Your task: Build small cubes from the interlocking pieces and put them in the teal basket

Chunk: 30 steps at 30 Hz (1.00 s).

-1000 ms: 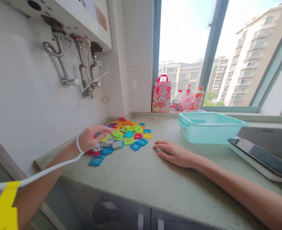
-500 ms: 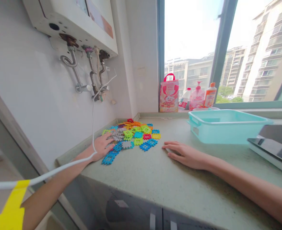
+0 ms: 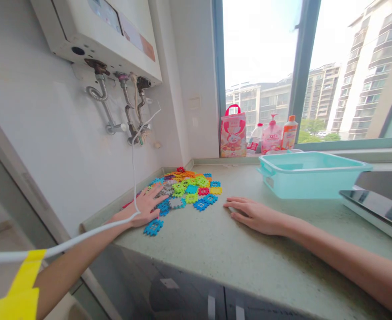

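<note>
A pile of small coloured plastic interlocking pieces (image 3: 186, 189) lies on the pale green counter (image 3: 216, 249) near the left wall. My left hand (image 3: 146, 206) lies flat on the pile's near left edge, fingers stretched out over the pieces. One blue piece (image 3: 154, 227) sits apart, just in front of that hand. My right hand (image 3: 252, 214) rests palm down on the bare counter to the right of the pile, fingers extended, holding nothing.
A turquoise plastic basin (image 3: 311, 174) stands at the back right, with a dark flat device (image 3: 376, 211) beside it. A pink bag (image 3: 232, 138) and bottles (image 3: 272, 138) stand on the window sill. A white cable (image 3: 82, 233) hangs from the wall boiler (image 3: 96, 35) across my left arm.
My left hand has gone from curled over the pieces to lying flat with fingers spread on the pile's left edge. The right hand has stayed put; the view shifted slightly.
</note>
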Each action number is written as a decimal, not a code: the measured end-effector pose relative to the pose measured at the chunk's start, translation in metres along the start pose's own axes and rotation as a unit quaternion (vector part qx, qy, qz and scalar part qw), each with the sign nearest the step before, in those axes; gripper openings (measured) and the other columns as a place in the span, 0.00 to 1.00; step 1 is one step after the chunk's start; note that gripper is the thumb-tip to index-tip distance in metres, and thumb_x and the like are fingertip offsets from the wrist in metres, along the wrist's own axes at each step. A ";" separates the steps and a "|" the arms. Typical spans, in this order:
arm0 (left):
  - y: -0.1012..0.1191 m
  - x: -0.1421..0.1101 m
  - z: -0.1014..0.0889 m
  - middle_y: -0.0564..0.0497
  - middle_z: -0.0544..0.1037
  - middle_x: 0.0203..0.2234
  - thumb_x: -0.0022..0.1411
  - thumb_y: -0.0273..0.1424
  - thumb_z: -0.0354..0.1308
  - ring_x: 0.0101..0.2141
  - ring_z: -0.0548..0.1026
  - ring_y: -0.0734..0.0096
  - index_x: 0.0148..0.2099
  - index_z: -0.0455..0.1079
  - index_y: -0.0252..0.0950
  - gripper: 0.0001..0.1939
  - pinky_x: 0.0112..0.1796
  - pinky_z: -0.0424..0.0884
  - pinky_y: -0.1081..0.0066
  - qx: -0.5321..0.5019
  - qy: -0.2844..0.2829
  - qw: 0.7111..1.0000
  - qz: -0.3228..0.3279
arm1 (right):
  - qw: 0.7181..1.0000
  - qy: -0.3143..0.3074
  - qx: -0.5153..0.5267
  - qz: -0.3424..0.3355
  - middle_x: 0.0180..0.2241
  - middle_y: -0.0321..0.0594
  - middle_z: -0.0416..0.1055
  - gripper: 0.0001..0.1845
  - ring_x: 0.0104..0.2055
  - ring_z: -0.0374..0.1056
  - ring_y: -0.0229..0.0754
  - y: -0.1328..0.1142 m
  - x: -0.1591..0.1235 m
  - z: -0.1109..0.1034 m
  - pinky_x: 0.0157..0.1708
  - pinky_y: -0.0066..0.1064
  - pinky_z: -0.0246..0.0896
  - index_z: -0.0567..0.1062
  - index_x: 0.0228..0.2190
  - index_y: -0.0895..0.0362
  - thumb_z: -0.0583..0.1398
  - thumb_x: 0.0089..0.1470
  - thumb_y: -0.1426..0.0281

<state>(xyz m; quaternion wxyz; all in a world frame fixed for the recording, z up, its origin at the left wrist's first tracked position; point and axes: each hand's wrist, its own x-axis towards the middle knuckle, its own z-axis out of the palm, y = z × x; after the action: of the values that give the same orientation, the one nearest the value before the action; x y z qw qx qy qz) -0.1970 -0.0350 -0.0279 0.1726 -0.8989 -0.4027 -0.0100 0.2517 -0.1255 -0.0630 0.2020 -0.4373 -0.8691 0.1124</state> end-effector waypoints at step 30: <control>0.127 0.146 -0.052 0.42 0.82 0.30 0.75 0.43 0.50 0.37 0.79 0.58 0.32 0.80 0.35 0.26 0.51 0.68 0.54 0.025 0.178 0.960 0.215 | 0.997 0.058 -0.024 0.039 0.62 0.54 0.71 0.28 0.65 0.66 0.57 0.002 -0.001 -0.003 0.67 0.53 0.60 0.76 0.59 0.57 0.55 0.70 0.52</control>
<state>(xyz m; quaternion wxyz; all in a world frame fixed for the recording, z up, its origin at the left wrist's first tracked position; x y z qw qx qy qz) 0.0000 -0.0243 0.0056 0.2618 -0.9433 -0.1630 -0.1227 0.2548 -0.1253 -0.0613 0.2371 -0.4816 -0.8405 0.0732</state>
